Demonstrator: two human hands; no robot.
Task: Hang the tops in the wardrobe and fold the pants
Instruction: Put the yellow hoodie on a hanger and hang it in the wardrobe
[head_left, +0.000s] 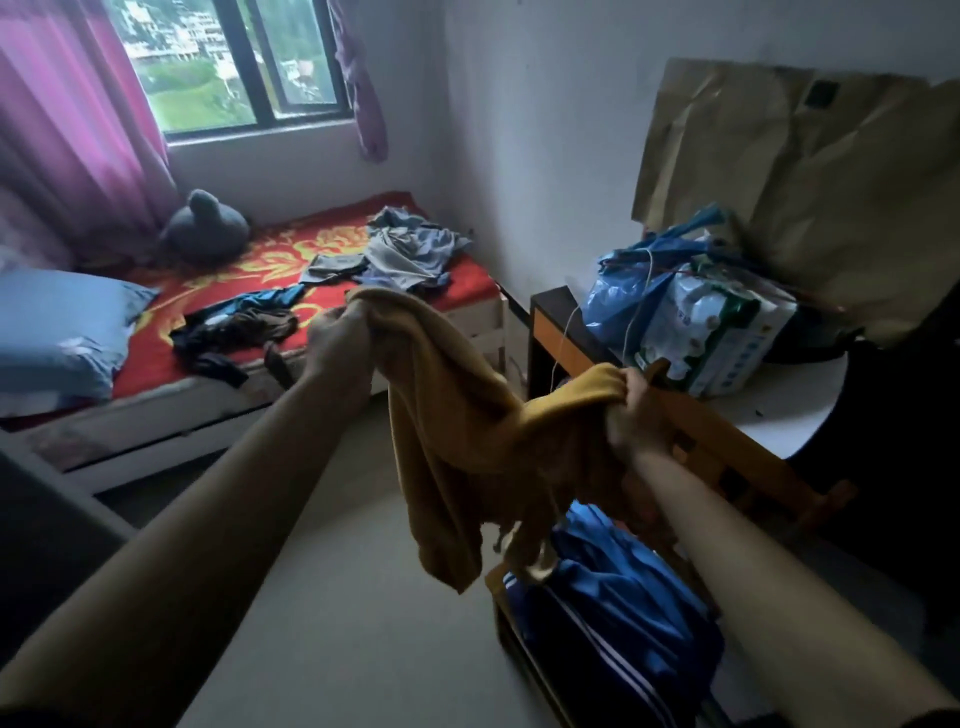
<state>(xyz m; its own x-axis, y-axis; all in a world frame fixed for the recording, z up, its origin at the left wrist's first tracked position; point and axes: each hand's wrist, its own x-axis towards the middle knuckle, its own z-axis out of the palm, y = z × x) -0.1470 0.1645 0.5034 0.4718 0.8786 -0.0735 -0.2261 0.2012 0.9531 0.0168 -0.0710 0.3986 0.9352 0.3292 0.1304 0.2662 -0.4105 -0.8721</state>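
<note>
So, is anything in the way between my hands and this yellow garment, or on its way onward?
Nothing between them: the left hand and right hand both grip the yellow garment. No wardrobe is in view, so that path cannot be judged.

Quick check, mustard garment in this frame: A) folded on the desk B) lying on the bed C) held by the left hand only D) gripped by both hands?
D: the left hand and the right hand each grip a bunched part of the mustard garment, which sags between them.
</note>
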